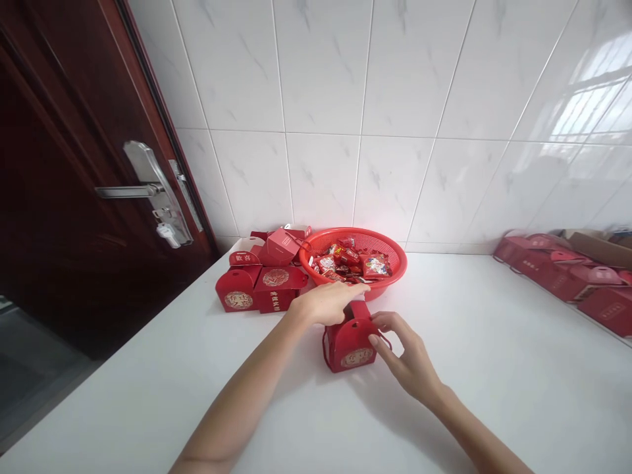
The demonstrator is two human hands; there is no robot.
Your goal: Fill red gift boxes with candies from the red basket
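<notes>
A small red gift box (351, 345) with a gold round emblem, arched flaps and cord handles stands upright on the white table. My right hand (405, 352) pinches its right side, thumb on the front flap and fingers behind. Over the top of the box, at its back left, my left hand (328, 303) stretches its index finger towards the basket rim; its other fingers are partly hidden and seem to touch the box. Just behind stands a red plastic basket (395, 253) with small red-wrapped packets (348, 259) in it.
Several red gift boxes (279, 289) are stacked left of the basket. More red boxes (557, 273) lie along the right, near an open brown carton (597, 247). A tiled wall (320, 171) bounds the table (162, 382) behind; a dark door (64, 131) is at the left.
</notes>
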